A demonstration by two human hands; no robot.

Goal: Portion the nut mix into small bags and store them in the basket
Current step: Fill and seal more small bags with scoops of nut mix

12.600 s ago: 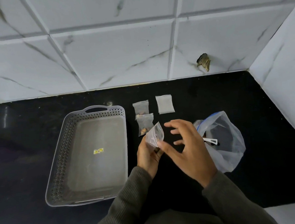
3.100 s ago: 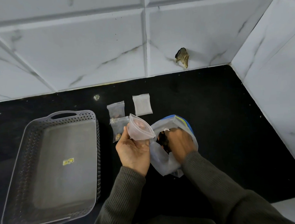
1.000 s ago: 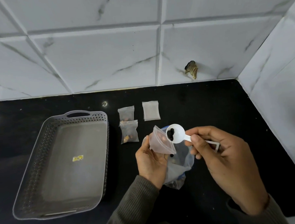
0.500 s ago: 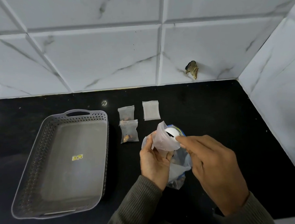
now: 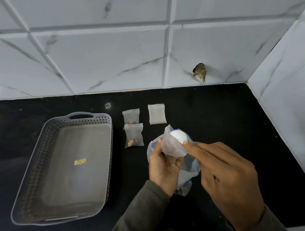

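My left hand (image 5: 162, 169) grips a small clear bag (image 5: 170, 147), held open over the large nut-mix bag (image 5: 189, 168) on the black counter. My right hand (image 5: 226, 175) holds a white scoop (image 5: 178, 138) whose bowl is turned over inside the small bag's mouth; the handle is hidden under my fingers. Two small bags with nuts (image 5: 133, 135) (image 5: 131, 116) lie one behind the other left of my hands. A flat small bag (image 5: 157, 113) lies behind them to the right. The grey perforated basket (image 5: 37, 165) sits at the left with nothing in it.
White marble-look tiled walls close the back and the right side of the counter. A chipped hole (image 5: 200, 72) shows in the back wall. A small shiny speck (image 5: 107, 105) lies on the counter near the wall.
My right hand brought the loaded scoop from the large bag to the small bag and tipped it over inside the mouth. The left hand kept holding the small bag.
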